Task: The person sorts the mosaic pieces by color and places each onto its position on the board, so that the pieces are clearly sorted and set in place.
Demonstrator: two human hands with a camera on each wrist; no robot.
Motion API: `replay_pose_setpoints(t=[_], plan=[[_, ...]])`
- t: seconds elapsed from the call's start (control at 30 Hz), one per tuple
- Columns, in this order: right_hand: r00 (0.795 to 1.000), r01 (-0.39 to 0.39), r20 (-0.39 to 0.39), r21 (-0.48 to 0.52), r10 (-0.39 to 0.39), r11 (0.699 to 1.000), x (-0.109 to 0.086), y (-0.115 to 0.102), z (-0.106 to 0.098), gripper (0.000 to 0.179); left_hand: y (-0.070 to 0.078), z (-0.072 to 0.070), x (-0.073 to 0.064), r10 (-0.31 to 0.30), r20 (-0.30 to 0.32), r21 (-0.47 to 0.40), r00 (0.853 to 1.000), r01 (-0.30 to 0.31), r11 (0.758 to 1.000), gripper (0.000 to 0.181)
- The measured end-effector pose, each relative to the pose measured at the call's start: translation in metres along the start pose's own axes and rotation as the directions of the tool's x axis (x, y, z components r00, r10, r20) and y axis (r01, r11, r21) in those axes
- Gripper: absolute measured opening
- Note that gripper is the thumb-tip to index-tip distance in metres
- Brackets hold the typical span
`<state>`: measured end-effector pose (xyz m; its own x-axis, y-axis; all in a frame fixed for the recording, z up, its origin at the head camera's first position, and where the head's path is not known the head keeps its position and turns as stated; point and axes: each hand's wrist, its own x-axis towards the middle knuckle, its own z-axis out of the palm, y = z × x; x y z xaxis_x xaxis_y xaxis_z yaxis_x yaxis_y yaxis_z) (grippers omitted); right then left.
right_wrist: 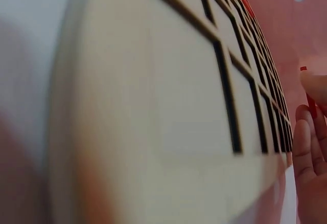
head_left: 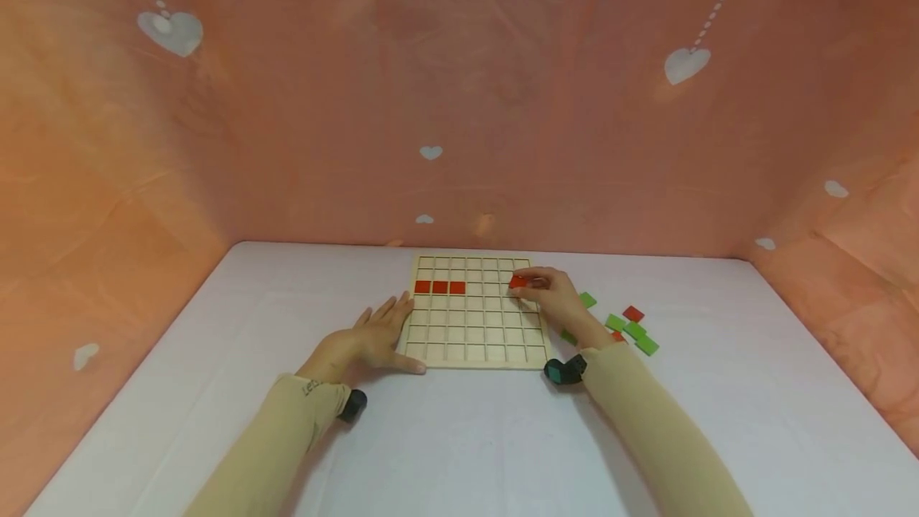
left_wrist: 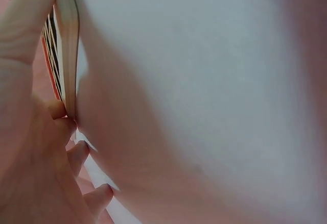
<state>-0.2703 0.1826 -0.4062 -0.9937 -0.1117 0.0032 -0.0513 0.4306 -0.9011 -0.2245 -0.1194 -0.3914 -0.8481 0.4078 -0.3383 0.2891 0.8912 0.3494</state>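
A square wooden grid board (head_left: 474, 333) lies on the table. Three red tiles (head_left: 440, 287) sit side by side in one of its upper rows, starting at the left edge. My left hand (head_left: 379, 339) rests against the board's left side, fingers spread and thumb at the near corner; the left wrist view shows fingertips touching the board's edge (left_wrist: 71, 55). Over the right part of the grid, my right hand (head_left: 556, 301) pinches a red tile (head_left: 518, 282) between thumb and fingers. That tile (right_wrist: 311, 104) appears edge-on in the right wrist view.
Right of the board, several loose green tiles (head_left: 635, 330) lie scattered, with a red tile (head_left: 633, 314) among them and another red one partly behind my right wrist. Orange cloth (head_left: 459, 102) with white hearts walls the white table (head_left: 459, 437) at the back and sides.
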Motion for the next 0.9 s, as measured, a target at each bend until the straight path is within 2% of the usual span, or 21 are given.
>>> replay_pose_setpoints(t=[0.23, 0.4, 0.5, 0.9], plan=[[1.000, -0.007, 0.015, 0.086, 0.006, 0.996, 0.004, -0.004, 0.014, 0.042, -0.001, 0.000, -0.001, 0.015, -0.001, -0.001, 1.000, -0.015, 1.000, 0.113], [0.998, -0.049, 0.039, 0.126, 0.045, 0.991, 0.006, -0.008, 0.023, 0.043, 0.000, 0.001, -0.002, 0.011, -0.005, -0.017, 1.000, -0.011, 1.000, 0.112], [0.998, -0.049, 0.036, 0.099, 0.046, 0.994, 0.007, -0.010, 0.026, 0.044, 0.000, 0.002, -0.002, 0.006, -0.006, -0.020, 1.000, -0.006, 1.000, 0.113], [0.996, 0.056, 0.068, 0.027, -0.058, 0.998, 0.016, -0.013, 0.035, 0.040, 0.000, 0.001, -0.001, 0.012, -0.004, -0.015, 1.000, -0.012, 1.000, 0.113]])
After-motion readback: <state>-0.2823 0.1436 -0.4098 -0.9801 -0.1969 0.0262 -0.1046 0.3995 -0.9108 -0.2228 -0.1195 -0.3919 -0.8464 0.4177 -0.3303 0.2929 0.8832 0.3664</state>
